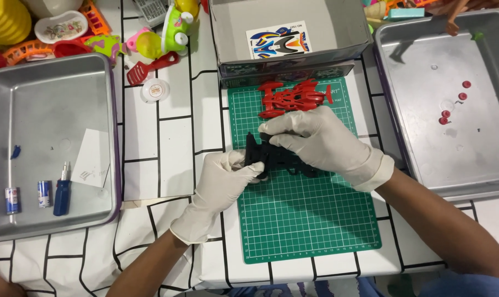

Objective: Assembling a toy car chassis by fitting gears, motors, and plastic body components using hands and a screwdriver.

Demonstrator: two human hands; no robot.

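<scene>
Both of my hands wear white gloves and hold a black toy car chassis (258, 154) just above a green cutting mat (310, 220). My left hand (223, 184) grips its near left end. My right hand (321, 140) covers its top from the right, hiding most of it. A red toy car body shell (292, 98) lies on the mat's far edge, just beyond my right hand.
An open grey cardboard box (233, 33) with a sticker sheet (279, 39) stands behind the mat. A metal tray (24, 104) on the left holds two batteries, a blue screwdriver (62, 192) and paper. A metal tray (425, 137) on the right holds small red parts (445, 116). Colourful plastic toys lie at the far left.
</scene>
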